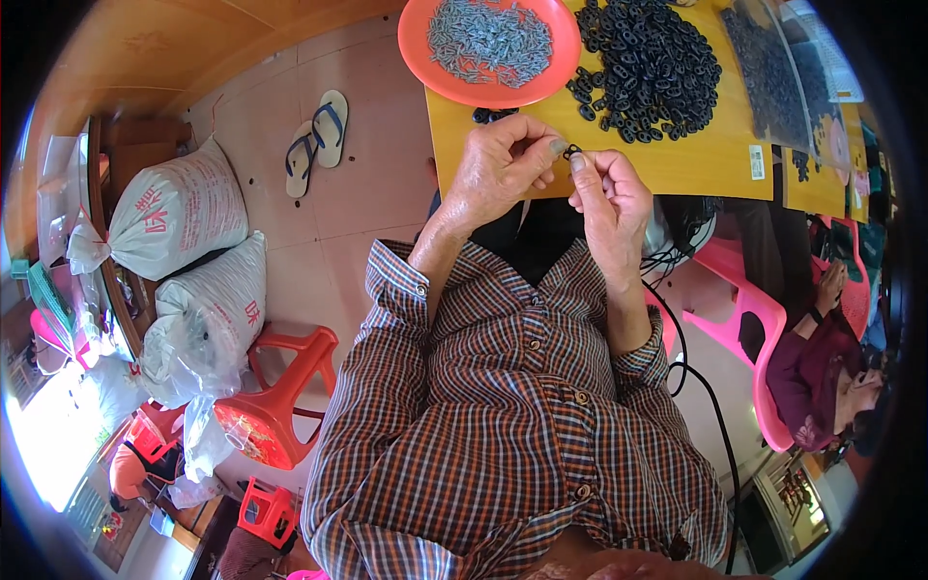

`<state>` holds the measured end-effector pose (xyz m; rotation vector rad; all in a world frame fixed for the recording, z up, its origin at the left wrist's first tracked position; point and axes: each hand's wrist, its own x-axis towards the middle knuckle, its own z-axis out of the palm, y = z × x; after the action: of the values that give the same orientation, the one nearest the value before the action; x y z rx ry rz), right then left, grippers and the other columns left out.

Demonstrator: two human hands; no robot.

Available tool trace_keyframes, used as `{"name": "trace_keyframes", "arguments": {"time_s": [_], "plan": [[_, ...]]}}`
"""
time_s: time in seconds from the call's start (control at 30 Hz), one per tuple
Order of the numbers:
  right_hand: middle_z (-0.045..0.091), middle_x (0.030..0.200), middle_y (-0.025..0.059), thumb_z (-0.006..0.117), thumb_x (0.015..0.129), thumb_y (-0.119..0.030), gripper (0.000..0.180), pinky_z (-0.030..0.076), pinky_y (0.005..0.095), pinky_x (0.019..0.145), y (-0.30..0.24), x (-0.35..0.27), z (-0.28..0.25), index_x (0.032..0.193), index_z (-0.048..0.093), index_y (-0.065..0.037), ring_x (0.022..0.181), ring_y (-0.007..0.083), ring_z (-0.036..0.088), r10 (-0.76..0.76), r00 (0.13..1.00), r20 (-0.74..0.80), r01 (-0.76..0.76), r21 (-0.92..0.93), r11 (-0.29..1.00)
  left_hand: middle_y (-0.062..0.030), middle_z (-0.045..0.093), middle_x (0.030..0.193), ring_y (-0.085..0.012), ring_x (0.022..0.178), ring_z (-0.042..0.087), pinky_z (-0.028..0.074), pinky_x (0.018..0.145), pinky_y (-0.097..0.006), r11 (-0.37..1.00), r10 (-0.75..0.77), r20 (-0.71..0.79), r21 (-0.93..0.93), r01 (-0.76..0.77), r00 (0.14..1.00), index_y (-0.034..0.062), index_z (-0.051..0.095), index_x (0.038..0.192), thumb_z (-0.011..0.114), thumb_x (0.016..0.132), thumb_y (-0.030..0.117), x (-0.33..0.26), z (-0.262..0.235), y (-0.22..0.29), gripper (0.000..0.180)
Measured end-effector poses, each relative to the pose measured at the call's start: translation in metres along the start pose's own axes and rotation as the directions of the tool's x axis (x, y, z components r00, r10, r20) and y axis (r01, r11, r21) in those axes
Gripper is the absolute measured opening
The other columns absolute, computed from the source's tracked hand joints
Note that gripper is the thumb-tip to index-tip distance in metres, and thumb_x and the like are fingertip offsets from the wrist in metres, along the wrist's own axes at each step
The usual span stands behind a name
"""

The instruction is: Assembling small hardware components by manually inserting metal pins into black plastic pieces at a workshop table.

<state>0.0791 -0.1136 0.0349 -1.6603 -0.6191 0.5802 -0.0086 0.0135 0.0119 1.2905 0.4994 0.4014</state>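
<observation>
My right hand (pixel 611 191) pinches a small black ring-shaped part (pixel 572 151) between thumb and fingers, just off the near edge of the yellow table (pixel 691 174). Right beside it, my left hand (pixel 503 166) is closed in a pinch, thumb against fingers. Whatever those fingertips grip is too small to make out. Beyond my left hand lies an orange-red plate (pixel 416 48) of small grey metal screws (pixel 488 43). Heaped to its right are many black two-holed plastic parts (pixel 652 68) of a similar look. A few more black parts (pixel 495 114) lie by the plate's near rim.
Clear plastic bags of black parts (pixel 773 82) lie at the table's right. A person's hand (pixel 829 285) shows near a pink chair (pixel 749 300). White sacks (pixel 184 208), a red stool (pixel 280 396) and flip-flops (pixel 331 129) are on my left. A black cable (pixel 710 396) hangs by my right arm.
</observation>
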Motion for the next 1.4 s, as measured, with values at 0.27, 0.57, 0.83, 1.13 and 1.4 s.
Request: {"name": "trace_keyframes", "arguments": {"time_s": [0.27,0.57,0.83,1.13,1.4], "plan": [[0.054,0.070,-0.0017,0.060,0.093,-0.016,0.016,0.036,0.0173,0.050,-0.003,0.000,0.000,0.091,0.060,0.000,0.055,0.0031,0.044,0.087,0.996,0.003,-0.087,0.036,0.996,-0.0035,0.062,0.074,-0.0071,0.062,0.059,0.049,0.058,-0.021,0.999,0.039,-0.004,0.008,-0.039,0.999,-0.0046,0.061,0.094,0.061,0.091,0.007,0.000,0.002,-0.003,0.012],[0.053,0.069,-0.0026,0.060,0.092,-0.015,0.014,0.035,0.0173,0.049,0.008,0.000,-0.004,0.088,0.058,-0.002,0.055,0.0024,0.044,0.117,0.993,0.004,-0.117,0.133,0.984,-0.0045,0.063,0.073,-0.0074,0.061,0.061,0.052,0.055,-0.022,0.998,0.051,-0.024,-0.022,-0.051,0.998,-0.0053,0.062,0.092,0.062,0.089,0.005,0.001,0.011,-0.011,0.011],[0.053,0.070,-0.0026,0.059,0.093,-0.016,0.015,0.035,0.0172,0.051,0.019,-0.004,-0.021,0.088,0.058,-0.003,0.057,0.0025,0.044,0.153,0.987,-0.056,-0.141,0.172,0.975,-0.0028,0.064,0.077,-0.0062,0.064,0.059,0.051,0.057,-0.020,1.000,0.027,-0.039,0.018,-0.026,0.999,-0.0042,0.065,0.096,0.061,0.091,0.007,0.006,0.020,-0.011,0.013],[0.055,0.072,-0.0015,0.059,0.093,-0.018,0.016,0.036,0.0174,0.054,0.016,0.000,-0.037,0.087,0.060,-0.003,0.059,0.0033,0.045,0.155,0.973,-0.171,-0.124,0.179,0.976,-0.0143,0.062,0.083,-0.0260,0.070,0.064,0.050,0.063,-0.033,0.640,0.486,0.015,0.675,-0.368,0.874,0.0005,0.067,0.092,0.067,0.080,0.002,0.033,0.029,-0.011,0.013],[0.055,0.073,-0.0012,0.059,0.093,-0.017,0.016,0.036,0.0172,0.053,0.021,0.002,-0.045,0.087,0.060,-0.002,0.058,0.0032,0.045,0.139,0.970,-0.199,-0.101,0.187,0.977,-0.0156,0.053,0.085,-0.0336,0.078,0.059,0.051,0.064,-0.041,0.478,0.457,0.159,0.786,-0.392,0.875,0.0001,0.065,0.090,0.065,0.075,0.005,0.050,0.046,-0.013,0.016]]}}
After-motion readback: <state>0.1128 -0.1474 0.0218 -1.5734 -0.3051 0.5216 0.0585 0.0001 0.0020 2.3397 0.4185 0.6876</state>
